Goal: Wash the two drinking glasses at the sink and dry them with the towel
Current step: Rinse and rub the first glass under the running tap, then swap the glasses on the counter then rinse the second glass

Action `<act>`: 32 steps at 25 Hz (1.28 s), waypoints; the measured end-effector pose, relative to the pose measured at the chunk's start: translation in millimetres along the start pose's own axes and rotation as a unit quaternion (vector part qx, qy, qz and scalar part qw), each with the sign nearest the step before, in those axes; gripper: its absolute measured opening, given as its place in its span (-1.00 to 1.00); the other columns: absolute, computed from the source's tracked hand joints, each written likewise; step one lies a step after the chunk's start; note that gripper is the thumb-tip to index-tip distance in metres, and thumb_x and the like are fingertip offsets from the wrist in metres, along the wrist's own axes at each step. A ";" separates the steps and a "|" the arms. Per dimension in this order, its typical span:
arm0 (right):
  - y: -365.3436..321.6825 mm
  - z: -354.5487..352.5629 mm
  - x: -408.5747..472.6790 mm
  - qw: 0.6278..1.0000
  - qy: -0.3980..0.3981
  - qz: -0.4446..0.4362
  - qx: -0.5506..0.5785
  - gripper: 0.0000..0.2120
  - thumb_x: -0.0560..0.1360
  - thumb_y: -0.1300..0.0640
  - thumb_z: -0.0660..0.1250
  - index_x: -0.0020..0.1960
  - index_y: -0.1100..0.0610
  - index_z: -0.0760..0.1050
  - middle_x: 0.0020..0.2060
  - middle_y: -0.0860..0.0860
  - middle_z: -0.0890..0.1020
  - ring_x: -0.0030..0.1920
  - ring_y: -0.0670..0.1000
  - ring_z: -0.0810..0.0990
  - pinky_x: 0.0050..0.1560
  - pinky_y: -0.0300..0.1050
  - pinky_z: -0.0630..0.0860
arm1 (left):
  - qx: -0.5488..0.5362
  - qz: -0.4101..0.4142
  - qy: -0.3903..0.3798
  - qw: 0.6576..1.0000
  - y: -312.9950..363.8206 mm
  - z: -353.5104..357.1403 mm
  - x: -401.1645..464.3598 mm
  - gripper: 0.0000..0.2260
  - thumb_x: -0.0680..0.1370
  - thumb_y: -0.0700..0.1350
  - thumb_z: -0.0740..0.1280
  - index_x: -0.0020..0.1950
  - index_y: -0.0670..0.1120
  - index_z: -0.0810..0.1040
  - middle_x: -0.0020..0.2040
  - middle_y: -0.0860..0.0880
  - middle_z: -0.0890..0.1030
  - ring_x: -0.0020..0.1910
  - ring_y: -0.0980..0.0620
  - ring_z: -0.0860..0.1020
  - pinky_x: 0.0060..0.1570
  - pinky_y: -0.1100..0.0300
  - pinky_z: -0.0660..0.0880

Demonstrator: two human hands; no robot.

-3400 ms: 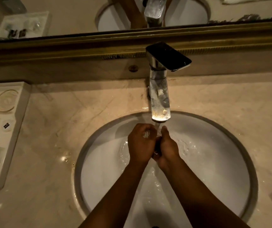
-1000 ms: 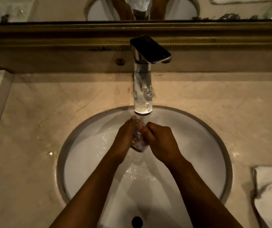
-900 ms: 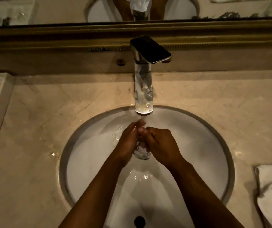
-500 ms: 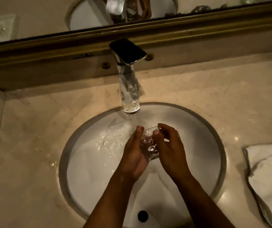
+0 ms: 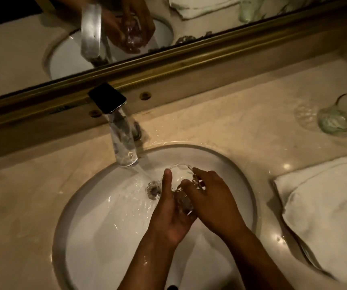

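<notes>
Cradling a drinking glass [image 5: 182, 185] over the white basin [image 5: 97, 216], a person worked at a marble vanity under dim, warm light. The left hand [image 5: 171, 214] cupped the glass from below, thumb raised along its side, seemingly to steady it, while the right hand [image 5: 208, 197] closed over the other side, fingers [image 5: 189, 183] curled at the rim as if rubbing it. The glass sat just right of the stream falling from the chrome faucet [image 5: 122, 141], apparently tipped clear to drain or be scrubbed. Its base was lost between the palms, and its clear walls were hard to trace against the wet porcelain. A folded white towel [image 5: 323, 208] lay on the counter to the right, near to hand for drying, its far edge cut off by the frame. Farther back, the second glass [image 5: 340, 116] stood near the wall, blurred and partly cropped; whether it was washed could not be told. Behind, the gilt-framed mirror [image 5: 189, 65] repeated hands and faucet.
</notes>
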State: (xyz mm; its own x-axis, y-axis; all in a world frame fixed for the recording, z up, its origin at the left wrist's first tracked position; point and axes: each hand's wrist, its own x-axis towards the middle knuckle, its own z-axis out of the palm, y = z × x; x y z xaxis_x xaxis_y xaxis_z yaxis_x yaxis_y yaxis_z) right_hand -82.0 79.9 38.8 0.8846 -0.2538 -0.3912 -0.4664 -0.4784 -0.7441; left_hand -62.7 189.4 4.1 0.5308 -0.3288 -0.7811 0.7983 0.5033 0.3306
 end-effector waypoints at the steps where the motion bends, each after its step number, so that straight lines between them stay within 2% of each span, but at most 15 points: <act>1: -0.7 -5.8 0.1 0.998 0.018 0.006 0.058 -0.63 0.57 -0.10 0.30 0.36 -0.14 0.47 0.14 -0.22 0.53 0.15 -0.18 0.54 0.17 -0.23 0.49 | 0.046 0.024 -0.009 0.999 4.2 6.6 0.4 -0.48 0.56 0.27 0.30 0.18 -0.14 0.73 0.21 -0.23 0.69 0.21 -0.18 0.67 0.29 -0.10 0.53; 2: -0.1 -13.2 0.8 0.993 0.035 0.011 0.111 -0.64 0.56 -0.06 0.33 0.35 -0.16 0.48 0.15 -0.24 0.56 0.11 -0.24 0.56 0.09 -0.36 0.50 | 0.087 0.047 -0.019 0.995 7.7 13.9 3.6 -0.49 0.55 0.23 0.31 0.21 -0.17 0.70 0.19 -0.25 0.70 0.19 -0.20 0.68 0.22 -0.08 0.57; 4: 2.8 -29.7 5.1 0.984 0.072 -0.006 0.163 -0.67 0.56 0.01 0.36 0.32 -0.15 0.53 0.15 -0.23 0.60 0.09 -0.29 0.58 0.01 -0.45 0.50 | 0.150 0.101 -0.033 0.983 15.7 31.7 13.2 -0.47 0.50 0.17 0.38 0.28 -0.21 0.63 0.19 -0.26 0.69 0.21 -0.24 0.66 0.17 -0.07 0.61; 7: 12.9 -65.1 16.7 0.972 0.153 -0.041 0.175 -0.74 0.55 0.10 0.38 0.22 -0.06 0.59 0.10 -0.20 0.63 0.06 -0.29 0.59 0.01 -0.42 0.53 | 0.212 0.172 -0.079 0.959 28.5 67.6 37.6 -0.39 0.33 0.14 0.60 0.23 -0.20 0.62 0.17 -0.25 0.69 0.14 -0.21 0.68 0.14 -0.06 0.61; 9: 25.4 -93.5 26.0 0.966 0.200 -0.038 0.159 -0.76 0.54 0.16 0.39 0.18 -0.03 0.60 0.09 -0.16 0.64 0.01 -0.34 0.58 -0.09 -0.50 0.49 | 0.258 0.205 -0.072 0.941 31.7 93.4 50.8 -0.18 0.15 0.14 0.71 0.29 -0.16 0.53 0.16 -0.19 0.68 0.10 -0.14 0.70 0.10 0.00 0.64; 11: 41.8 -127.7 33.9 0.964 0.231 -0.010 0.133 -0.72 0.53 0.18 0.39 0.21 -0.03 0.58 0.10 -0.12 0.63 -0.04 -0.36 0.57 -0.17 -0.52 0.46 | 0.333 0.245 -0.054 0.909 24.7 119.5 64.3 -0.14 0.13 0.09 0.73 0.32 -0.07 0.45 0.17 -0.09 0.67 0.12 -0.07 0.69 0.09 0.06 0.64; 13: 57.0 -162.5 41.1 0.956 0.275 0.015 0.096 -0.66 0.51 0.15 0.42 0.26 -0.03 0.55 0.12 -0.07 0.60 0.00 -0.25 0.58 -0.06 -0.41 0.51 | 0.410 0.289 -0.061 0.863 15.5 141.9 75.1 -0.18 0.19 0.03 0.72 0.33 0.00 0.39 0.20 -0.02 0.64 0.15 0.02 0.67 0.17 0.04 0.63; 14: 65.1 -180.2 45.6 0.948 0.311 0.024 0.064 -0.63 0.49 0.13 0.43 0.29 -0.02 0.53 0.16 -0.03 0.57 0.07 -0.16 0.56 0.07 -0.24 0.55 | 0.440 0.307 -0.069 0.841 11.1 151.4 81.5 -0.17 0.20 0.02 0.71 0.35 0.02 0.37 0.23 0.00 0.62 0.16 0.05 0.66 0.21 0.02 0.62; 15: 73.7 -198.1 50.2 0.936 0.348 0.034 0.029 -0.58 0.47 0.10 0.45 0.32 0.00 0.50 0.21 0.01 0.52 0.17 -0.04 0.52 0.21 -0.10 0.51 | 0.464 0.322 -0.079 0.822 6.1 160.7 87.8 -0.15 0.20 0.03 0.71 0.37 0.04 0.34 0.26 0.02 0.59 0.17 0.08 0.65 0.24 0.01 0.61; 17: 89.7 -232.8 60.7 0.918 0.392 0.059 -0.018 -0.41 0.42 0.06 0.49 0.40 0.05 0.42 0.31 0.11 0.39 0.34 0.14 0.38 0.38 -0.11 0.32 | 0.505 0.344 -0.106 0.784 -5.8 175.2 99.0 -0.13 0.20 0.07 0.67 0.40 0.09 0.30 0.31 0.04 0.56 0.23 0.10 0.61 0.29 0.02 0.58; 19: 105.3 -261.0 72.4 0.927 0.361 0.098 -0.011 -0.20 0.38 0.03 0.55 0.51 0.10 0.27 0.41 0.15 0.26 0.44 0.16 0.27 0.36 -0.21 0.19 | 0.541 0.353 -0.131 0.752 -18.5 184.7 105.8 -0.09 0.20 0.10 0.62 0.46 0.12 0.26 0.34 0.06 0.53 0.28 0.11 0.58 0.33 0.02 0.54; 22: 127.5 -286.9 88.8 0.950 0.284 0.125 0.026 0.08 0.29 -0.06 0.62 0.60 0.09 0.06 0.50 0.12 0.14 0.48 0.14 0.27 0.36 -0.15 0.26 | 0.558 0.362 -0.141 0.733 -31.7 198.0 112.4 -0.06 0.19 0.12 0.62 0.49 0.12 0.27 0.34 0.07 0.52 0.30 0.12 0.56 0.35 0.04 0.52; 24: 136.5 -296.4 99.8 0.959 0.256 0.115 0.039 0.17 0.24 -0.07 0.65 0.61 0.07 0.00 0.52 0.12 0.17 0.46 0.12 0.32 0.29 -0.18 0.29 | 0.555 0.373 -0.139 0.731 -34.6 209.2 119.6 -0.10 0.21 0.07 0.64 0.47 0.10 0.30 0.33 0.06 0.52 0.29 0.11 0.56 0.34 0.02 0.53; 28: 152.4 -300.8 110.2 0.966 0.242 0.083 0.032 0.17 0.18 -0.06 0.68 0.59 0.06 0.08 0.43 0.09 0.41 0.35 0.05 0.47 0.29 -0.11 0.40 | 0.567 0.375 -0.141 0.720 -45.5 217.9 129.0 -0.12 0.25 -0.06 0.69 0.46 0.08 0.30 0.33 0.06 0.51 0.30 0.11 0.55 0.33 0.02 0.54; 32: 158.6 -300.1 108.9 0.964 0.255 0.066 0.042 -0.03 0.20 0.05 0.68 0.48 0.04 0.26 0.27 0.01 0.57 0.21 0.01 0.57 0.13 -0.20 0.42 | 0.573 0.382 -0.134 0.713 -49.7 217.9 130.9 -0.10 0.22 0.07 0.69 0.44 0.13 0.30 0.33 0.06 0.53 0.30 0.12 0.56 0.32 0.06 0.54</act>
State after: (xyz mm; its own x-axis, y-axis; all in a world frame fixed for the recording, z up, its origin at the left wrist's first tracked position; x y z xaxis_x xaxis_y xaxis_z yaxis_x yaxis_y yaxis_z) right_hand -60.2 -275.8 40.7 0.6923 -0.6978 -0.1841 -0.5532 -0.3492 -0.7564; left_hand 29.0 -52.8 0.8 0.8482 -0.5259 -0.0635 -0.1254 -0.3158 0.9405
